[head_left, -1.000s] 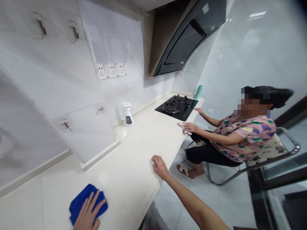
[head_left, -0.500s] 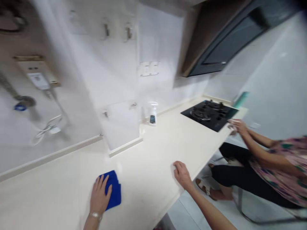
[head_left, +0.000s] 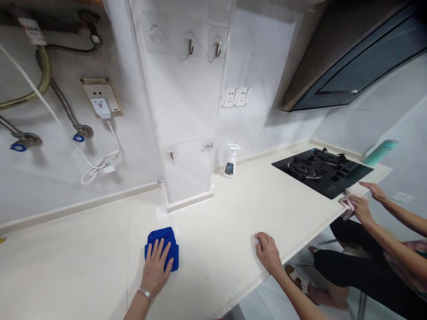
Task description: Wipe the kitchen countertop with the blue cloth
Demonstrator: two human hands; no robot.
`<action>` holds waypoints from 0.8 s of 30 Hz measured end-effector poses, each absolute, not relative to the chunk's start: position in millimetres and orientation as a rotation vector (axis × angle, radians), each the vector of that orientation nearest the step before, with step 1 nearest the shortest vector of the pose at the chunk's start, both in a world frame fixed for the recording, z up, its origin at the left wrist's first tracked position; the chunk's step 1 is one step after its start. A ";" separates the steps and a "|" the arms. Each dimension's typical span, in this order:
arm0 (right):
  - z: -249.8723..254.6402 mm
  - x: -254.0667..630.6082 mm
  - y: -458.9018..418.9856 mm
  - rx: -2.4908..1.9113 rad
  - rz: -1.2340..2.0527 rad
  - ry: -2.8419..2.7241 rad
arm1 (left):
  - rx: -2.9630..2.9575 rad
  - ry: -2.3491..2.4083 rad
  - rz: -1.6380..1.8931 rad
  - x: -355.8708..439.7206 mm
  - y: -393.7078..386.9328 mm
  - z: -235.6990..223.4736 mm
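My left hand lies flat with spread fingers on a folded blue cloth. The cloth rests on the pale countertop, just in front of the wall pillar's base. Farther right, my right hand rests on the countertop close to its front edge. Its fingers are curled in and pressed together, with nothing visible in them. A white spray bottle stands upright beside the pillar, beyond both hands.
A black gas hob is set in the counter's right part, below a range hood. A seated person's hands are at the counter edge with a light cloth. A green cylinder leans in the corner. A plugged-in white cable hangs left.
The view has swung left. My left hand and the blue cloth have shifted slightly toward the wall. My right hand stays on the counter. The other person's hands have moved apart.
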State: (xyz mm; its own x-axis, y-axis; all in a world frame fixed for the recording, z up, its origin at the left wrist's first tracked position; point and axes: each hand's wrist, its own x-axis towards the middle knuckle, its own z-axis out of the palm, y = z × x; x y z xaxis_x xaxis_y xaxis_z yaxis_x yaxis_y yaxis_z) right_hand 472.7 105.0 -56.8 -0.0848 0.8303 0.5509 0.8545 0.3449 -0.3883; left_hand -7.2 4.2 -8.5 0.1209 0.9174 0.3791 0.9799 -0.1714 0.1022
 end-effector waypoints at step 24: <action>-88.2 493.2 105.0 -1.552 0.044 -1.879 | -1.892 -2.292 -0.593 -65.7 181.5 -4.6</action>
